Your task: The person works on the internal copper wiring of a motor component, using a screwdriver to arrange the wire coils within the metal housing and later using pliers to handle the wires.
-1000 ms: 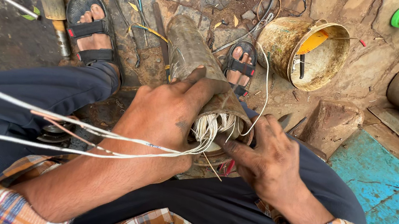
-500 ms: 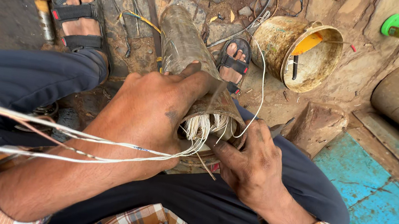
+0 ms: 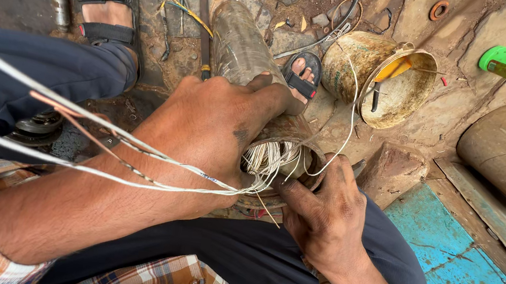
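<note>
The long, dull-grey metal cylinder (image 3: 244,52) is seen lying between the knees, its open end turned towards the body. It is clasped from above by the left hand (image 3: 210,131), whose grip is closed around the cylinder's rim end, thumb stretched along the top. At the mouth, the right hand (image 3: 321,213) is pressed against the lower rim; its fingers are curled there, though whether anything is pinched in that grip cannot be told. A bundle of thin white wires (image 3: 267,159) is packed inside the opening, and long strands are drawn out leftwards across the left wrist. The casing is scuffed, stained and rust-toned near the rim. Beyond it, on the stone floor, a battered round metal bucket (image 3: 396,107) is tipped on its side, and a dark-handled tool is seen inside it.
</note>
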